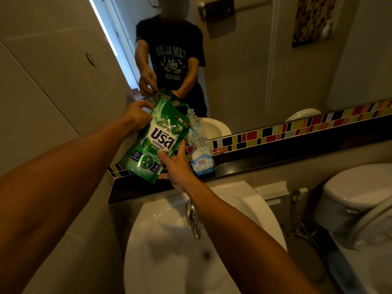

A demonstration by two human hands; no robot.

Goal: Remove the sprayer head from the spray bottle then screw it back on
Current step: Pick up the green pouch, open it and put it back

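Observation:
A clear spray bottle (202, 154) with a blue and white label stands on the dark ledge (275, 161) under the mirror, with no sprayer head on its open neck. I hold a green refill pouch (156, 141) tilted over it, its upper corner right at the bottle's mouth. My left hand (137, 118) grips the pouch's top left edge. At the pouch's lower right edge, my right hand (175, 165) holds it with the thumb on the front. The sprayer head is not in sight.
A white washbasin (169, 240) with a chrome tap (193, 219) lies below the ledge. At the right stands a toilet (360, 209) with a bidet hose (297, 200) beside it. The mirror (244, 60) shows a person's reflection. A tiled wall closes off the left.

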